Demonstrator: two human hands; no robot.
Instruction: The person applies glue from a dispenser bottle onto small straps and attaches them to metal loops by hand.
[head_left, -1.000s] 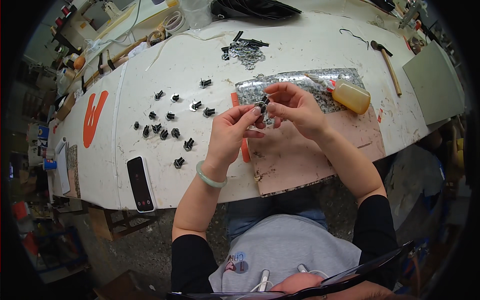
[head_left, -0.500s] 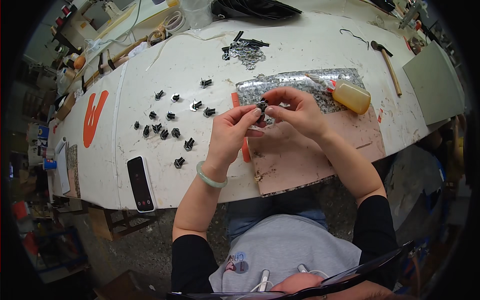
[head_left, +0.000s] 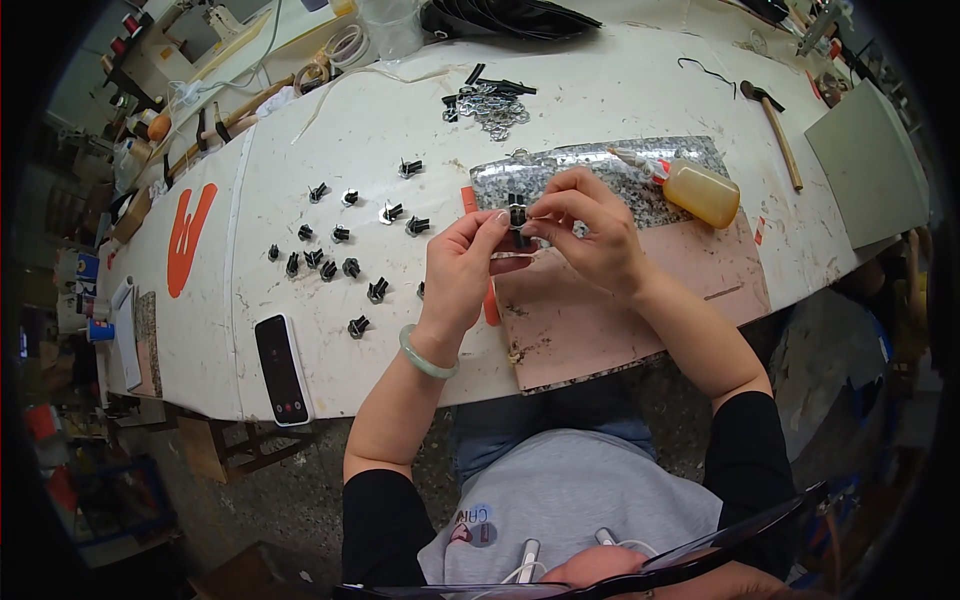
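Observation:
A short black strap with a metal ring (head_left: 517,214) around it is held upright between my two hands. My left hand (head_left: 462,262) pinches it from the left, thumb on top. From the right, the bent fingers and thumb of my right hand (head_left: 597,235) close on the ring side; the fingertips partly hide the metal. Both hands hover over the left edge of a pink board (head_left: 590,310) and a speckled grey slab (head_left: 560,172). To the left lie several small folded black straps with metal rings (head_left: 340,233), spread over the white table (head_left: 380,130).
Loose metal rings and black strips (head_left: 490,108) form a pile at the back. A yellow glue bottle (head_left: 703,195) lies on the slab. Farther right is a hammer (head_left: 782,145); a phone (head_left: 280,368) lies front left, near orange strips (head_left: 190,240).
The black strap, bunched up between my fingers before, now stands straight and upright with the ring around it. My right fingers have shifted slightly to the ring's right side.

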